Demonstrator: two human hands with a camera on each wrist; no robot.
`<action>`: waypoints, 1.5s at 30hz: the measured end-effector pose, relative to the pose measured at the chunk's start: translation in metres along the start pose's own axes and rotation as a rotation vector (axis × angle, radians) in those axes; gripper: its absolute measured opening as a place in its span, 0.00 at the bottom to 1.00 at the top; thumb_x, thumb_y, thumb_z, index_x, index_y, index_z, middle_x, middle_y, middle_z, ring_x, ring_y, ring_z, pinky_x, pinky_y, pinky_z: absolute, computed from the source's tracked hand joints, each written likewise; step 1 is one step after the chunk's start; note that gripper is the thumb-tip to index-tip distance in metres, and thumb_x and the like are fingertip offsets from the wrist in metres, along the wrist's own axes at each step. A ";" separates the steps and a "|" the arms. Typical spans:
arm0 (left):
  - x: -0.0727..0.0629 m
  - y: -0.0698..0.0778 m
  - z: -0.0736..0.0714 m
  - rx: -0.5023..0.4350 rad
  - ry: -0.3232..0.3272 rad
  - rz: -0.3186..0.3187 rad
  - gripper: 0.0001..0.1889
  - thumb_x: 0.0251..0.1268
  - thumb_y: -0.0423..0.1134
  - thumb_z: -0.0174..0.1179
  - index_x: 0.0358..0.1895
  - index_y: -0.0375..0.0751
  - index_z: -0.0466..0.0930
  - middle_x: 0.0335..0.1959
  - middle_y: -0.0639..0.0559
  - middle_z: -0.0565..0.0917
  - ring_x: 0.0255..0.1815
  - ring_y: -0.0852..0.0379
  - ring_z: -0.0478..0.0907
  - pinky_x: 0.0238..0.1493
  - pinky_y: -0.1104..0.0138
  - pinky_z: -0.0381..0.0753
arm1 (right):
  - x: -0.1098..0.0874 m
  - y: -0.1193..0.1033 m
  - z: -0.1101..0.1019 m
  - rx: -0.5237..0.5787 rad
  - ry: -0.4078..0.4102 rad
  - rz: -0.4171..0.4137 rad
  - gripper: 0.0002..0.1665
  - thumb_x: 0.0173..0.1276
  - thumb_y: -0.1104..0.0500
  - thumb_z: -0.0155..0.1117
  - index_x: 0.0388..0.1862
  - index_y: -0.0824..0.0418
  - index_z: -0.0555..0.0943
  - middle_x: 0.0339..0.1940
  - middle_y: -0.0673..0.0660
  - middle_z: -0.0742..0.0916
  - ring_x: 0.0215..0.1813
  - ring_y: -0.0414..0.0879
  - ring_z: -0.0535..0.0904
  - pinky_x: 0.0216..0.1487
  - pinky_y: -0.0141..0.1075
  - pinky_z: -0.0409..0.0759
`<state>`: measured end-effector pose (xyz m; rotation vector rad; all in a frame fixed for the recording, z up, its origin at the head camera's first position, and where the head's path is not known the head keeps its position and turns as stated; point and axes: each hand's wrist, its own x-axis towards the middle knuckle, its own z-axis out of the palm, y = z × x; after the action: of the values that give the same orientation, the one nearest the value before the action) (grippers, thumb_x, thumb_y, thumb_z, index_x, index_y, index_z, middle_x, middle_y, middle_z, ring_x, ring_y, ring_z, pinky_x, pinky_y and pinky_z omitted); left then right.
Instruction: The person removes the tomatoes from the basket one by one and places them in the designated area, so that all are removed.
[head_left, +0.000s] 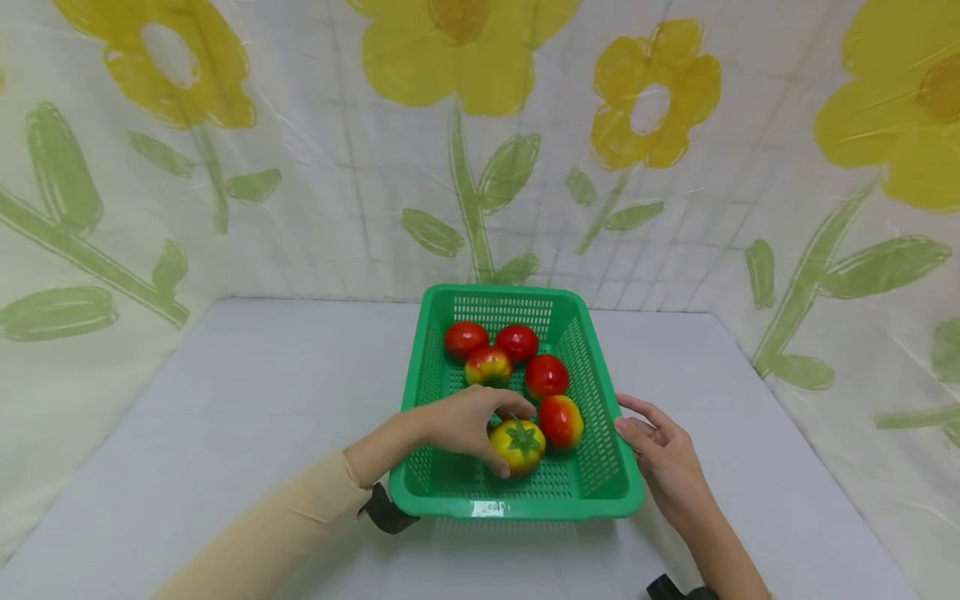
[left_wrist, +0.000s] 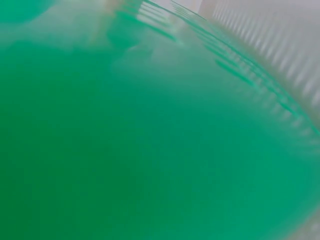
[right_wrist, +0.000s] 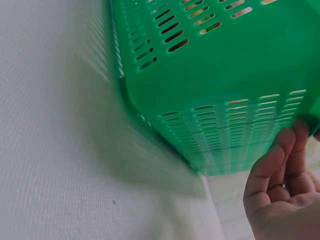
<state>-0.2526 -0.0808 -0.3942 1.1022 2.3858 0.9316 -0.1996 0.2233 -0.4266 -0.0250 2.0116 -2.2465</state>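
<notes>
A green plastic basket point(head_left: 517, 507) with slotted walls sits on the table and holds several toy tomatoes. My left hand point(head_left: 467, 422) reaches over its left rim and curls thumb and fingers around a yellow-green tomato point(head_left: 522, 457) with a green leafy top. Right beside that one lies a red-and-yellow tomato point(head_left: 561, 422). My right hand point(head_left: 663, 458) grips the basket's right rim; in the right wrist view its fingers point(right_wrist: 265, 172) bend up against the outer wall. Blurred green basket wall point(left_wrist: 150, 150) fills most of the left wrist view, which hides the left fingers.
Farther back in the basket lie red tomatoes point(head_left: 547, 377) and another red-and-yellow one point(head_left: 488, 366). The white table point(head_left: 262, 392) spreads out on both sides. Behind it hangs a pale curtain point(head_left: 322, 200) printed with yellow flowers.
</notes>
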 end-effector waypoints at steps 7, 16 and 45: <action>0.000 -0.001 0.000 0.019 0.025 -0.006 0.36 0.46 0.44 0.79 0.63 0.45 0.76 0.57 0.64 0.77 0.54 0.63 0.73 0.53 0.69 0.76 | -0.001 -0.002 0.001 -0.001 0.004 0.004 0.31 0.73 0.57 0.63 0.70 0.64 0.66 0.45 0.58 0.87 0.44 0.48 0.85 0.49 0.38 0.82; -0.002 0.002 0.000 0.028 0.055 -0.016 0.36 0.46 0.45 0.79 0.62 0.45 0.76 0.56 0.63 0.77 0.53 0.62 0.71 0.52 0.70 0.76 | -0.002 -0.003 0.003 0.008 -0.012 -0.006 0.31 0.74 0.58 0.61 0.71 0.65 0.65 0.47 0.58 0.87 0.45 0.48 0.86 0.49 0.39 0.82; -0.016 0.001 -0.008 -0.230 0.310 0.098 0.33 0.52 0.50 0.76 0.63 0.55 0.74 0.54 0.62 0.77 0.53 0.57 0.74 0.48 0.64 0.81 | -0.002 -0.003 0.003 -0.040 -0.008 -0.013 0.31 0.74 0.55 0.61 0.71 0.63 0.64 0.47 0.57 0.87 0.45 0.49 0.86 0.48 0.40 0.82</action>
<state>-0.2462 -0.0961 -0.3865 1.0578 2.3942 1.4644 -0.1977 0.2205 -0.4232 -0.0501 2.0575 -2.2102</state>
